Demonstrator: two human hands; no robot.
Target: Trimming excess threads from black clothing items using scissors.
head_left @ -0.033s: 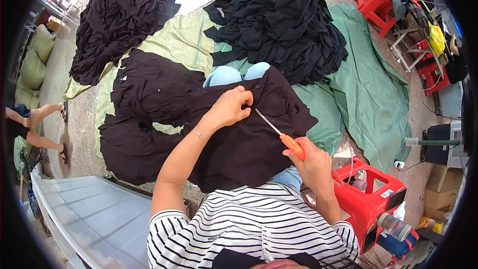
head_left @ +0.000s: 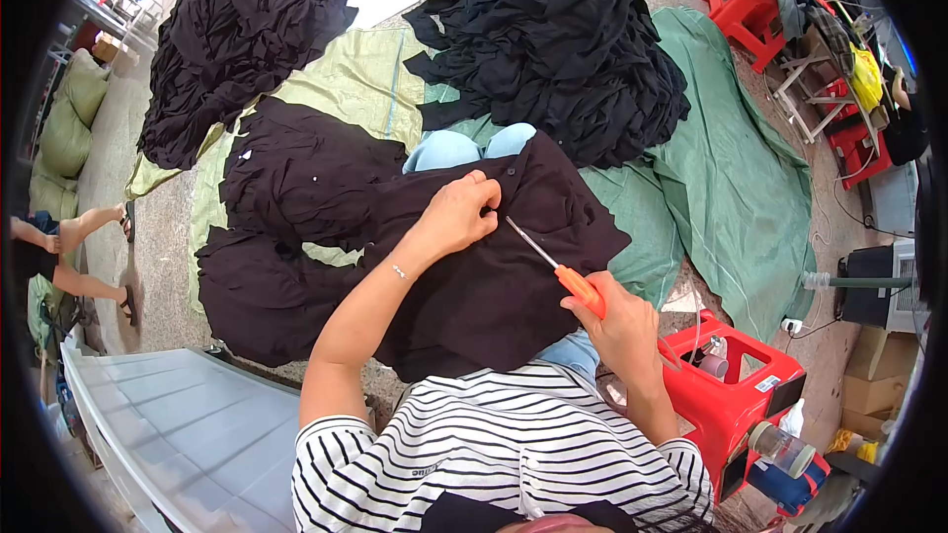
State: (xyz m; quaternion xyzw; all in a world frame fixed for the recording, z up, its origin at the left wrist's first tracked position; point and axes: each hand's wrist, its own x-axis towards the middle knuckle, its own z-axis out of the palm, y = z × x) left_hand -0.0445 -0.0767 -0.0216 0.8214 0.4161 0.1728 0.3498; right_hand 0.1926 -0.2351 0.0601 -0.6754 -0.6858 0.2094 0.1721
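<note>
Across my lap lies a dark brown-black garment [head_left: 484, 306] with a small round button near its upper edge. My left hand [head_left: 459, 212] is closed in a pinch on its cloth, just below the button. In my right hand [head_left: 622, 326] is an orange-handled tool [head_left: 580, 288] with a thin metal shaft, like a screwdriver or soldering iron. The shaft points up and left, its tip close to my left fingertips. Whether the tip touches the cloth I cannot tell. More dark garments [head_left: 306, 178] lie to the left, against the one on my lap.
Piles of dark clothing [head_left: 558, 49] lie ahead on green sheeting [head_left: 731, 178], another [head_left: 237, 49] at far left. A red stool [head_left: 731, 385] with a glass jar [head_left: 782, 449] stands at my right, a pale grey plastic surface [head_left: 188, 415] at my left. Another person's legs [head_left: 89, 252] show at the left edge.
</note>
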